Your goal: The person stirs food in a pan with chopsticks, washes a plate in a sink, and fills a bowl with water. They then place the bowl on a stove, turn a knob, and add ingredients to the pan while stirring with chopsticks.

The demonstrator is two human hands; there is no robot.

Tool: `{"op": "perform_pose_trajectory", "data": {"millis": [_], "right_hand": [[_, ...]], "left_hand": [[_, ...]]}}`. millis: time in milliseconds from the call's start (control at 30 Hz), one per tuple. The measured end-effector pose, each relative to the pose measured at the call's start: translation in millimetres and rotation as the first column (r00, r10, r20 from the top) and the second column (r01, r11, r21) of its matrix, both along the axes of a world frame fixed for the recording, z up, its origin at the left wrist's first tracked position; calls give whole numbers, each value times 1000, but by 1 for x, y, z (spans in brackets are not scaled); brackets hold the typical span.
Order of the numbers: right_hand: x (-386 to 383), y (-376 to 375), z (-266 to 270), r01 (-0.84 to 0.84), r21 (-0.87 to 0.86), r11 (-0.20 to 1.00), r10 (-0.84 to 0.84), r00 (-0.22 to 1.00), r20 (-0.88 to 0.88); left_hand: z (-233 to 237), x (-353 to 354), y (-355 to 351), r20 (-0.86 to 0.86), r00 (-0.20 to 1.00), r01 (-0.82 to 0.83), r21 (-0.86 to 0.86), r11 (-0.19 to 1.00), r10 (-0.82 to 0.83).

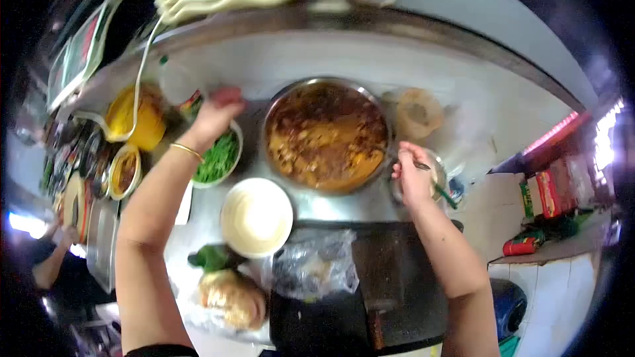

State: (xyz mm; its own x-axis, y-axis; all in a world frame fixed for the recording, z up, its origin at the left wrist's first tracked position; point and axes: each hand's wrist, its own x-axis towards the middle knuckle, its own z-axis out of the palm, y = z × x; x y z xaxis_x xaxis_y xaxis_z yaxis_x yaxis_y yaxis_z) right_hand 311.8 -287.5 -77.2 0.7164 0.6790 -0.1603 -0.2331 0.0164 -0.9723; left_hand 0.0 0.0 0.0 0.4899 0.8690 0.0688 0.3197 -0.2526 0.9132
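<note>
My left hand (217,118), with a gold bangle at its wrist, is above the far edge of a bowl of chopped greens (221,158). Its fingers are smeared by motion, and a reddish blur (228,96) at their tips cannot be made out. To the right of a large steel basin (325,81) of brown, oily sauce, my right hand (414,173) is closed around a thin utensil with a green handle (446,196). The utensil's working end is not clear. Partly behind this hand stands a pale container (436,165).
A white bowl (256,218) sits nearest the basin's front left. A cleaver (383,274) and clear plastic bag (314,268) lie on the black board (311,324). Bagged food (231,297) is left of it. A yellow container (142,119) stands far left; another person's arm (53,261) shows beyond.
</note>
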Motion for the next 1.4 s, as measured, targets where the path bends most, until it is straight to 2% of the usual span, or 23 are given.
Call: {"op": "perform_pose_trajectory", "data": {"millis": [67, 100, 167, 200, 267, 367, 400, 500, 567, 600, 633, 700, 767, 800, 867, 900, 933, 1033, 1100, 1167, 1233, 1333, 1400], "right_hand": [[-28, 4, 4, -32, 23, 999, 31, 999, 35], [-8, -37, 13, -79, -51, 996, 87, 979, 185], [-40, -30, -3, -178, -42, 983, 183, 954, 238], [-62, -33, -8, -241, -53, 969, 246, 960, 131], [-66, -36, -16, -274, -17, 962, 273, 949, 160], [-80, -50, -23, -223, 96, 970, 228, 972, -46], [-94, -70, -17, -220, 119, 968, 237, 958, -159], [-110, -101, -41, -229, 116, 966, 256, 899, -354], [-136, -126, -76, -390, -118, 913, 387, 921, -49], [-144, -133, -75, -478, -221, 850, 525, 733, 432], [-155, -138, -73, -505, -355, 787, 551, 316, 772], [-183, -134, -50, -343, -586, 734, 602, -70, 796], [-206, -125, -42, -295, -665, 686, 667, -112, 737], [-217, -125, -44, -329, -706, 627, 712, -126, 691], [-231, -124, -72, -501, -657, 564, 805, 155, 573], [-236, -126, -94, -686, -425, 591, 723, 216, 657], [-253, -136, -92, -719, -376, 585, 654, 143, 743], [-350, -227, -54, -932, -153, 329, 747, 157, 646], [-425, -315, -35, -996, -65, 57, 862, 16, 507], [-494, -411, -9, -920, -156, -360, 882, -390, 265], [-556, -535, 52, -824, 88, -560, 767, -556, -322], [-630, -667, 87, -594, 174, -785, 446, -738, -506], [-662, -745, 84, -431, 159, -888, 304, -811, -499]], "left_hand": [[60, -24, -42, 86, 979, -183, -23, 983, 185], [27, -32, -98, 304, 923, -208, -125, 970, 237], [60, -93, -149, 459, 866, -264, 83, 961, 199], [79, -126, -177, 425, 864, -358, 139, 923, 271], [81, -183, -238, 463, 767, -572, 176, 801, 445], [57, -268, -351, 533, 453, -806, -98, 583, 715], [24, -308, -439, 506, 187, -881, -292, 371, 842], [-30, -339, -586, 363, -127, -895, -443, 51, 923], [-73, -353, -682, 210, -379, -722, -676, -146, 901], [-80, -343, -717, 139, -438, -664, -716, -215, 888], [-85, -328, -744, 62, -500, -595, -749, -291, 864], [-89, -311, -786, 45, -571, -517, -795, -316, 819], [-88, -294, -813, 153, -531, -544, -816, -197, 833], [-76, -284, -818, 77, -559, -531, -798, -285, 826], [-73, -276, -848, 161, -509, -534, -830, -163, 846], [-56, -270, -864, 153, -492, -527, -836, -153, 857], [-53, -263, -882, 161, -466, -503, -857, -111, 870], [-67, -247, -945, 109, -282, -560, -825, -71, 953], [-80, -240, -989, 40, -120, -681, -731, -53, 992], [-98, -238, -1042, 47, -144, -695, -716, -68, 988], [-131, -236, -1094, 175, -359, -590, -804, -78, 917], [-148, -252, -1183, 331, -795, -105, -900, 424, 507], [-130, -268, -1230, 561, -805, -414, -764, 495, 194]]}}
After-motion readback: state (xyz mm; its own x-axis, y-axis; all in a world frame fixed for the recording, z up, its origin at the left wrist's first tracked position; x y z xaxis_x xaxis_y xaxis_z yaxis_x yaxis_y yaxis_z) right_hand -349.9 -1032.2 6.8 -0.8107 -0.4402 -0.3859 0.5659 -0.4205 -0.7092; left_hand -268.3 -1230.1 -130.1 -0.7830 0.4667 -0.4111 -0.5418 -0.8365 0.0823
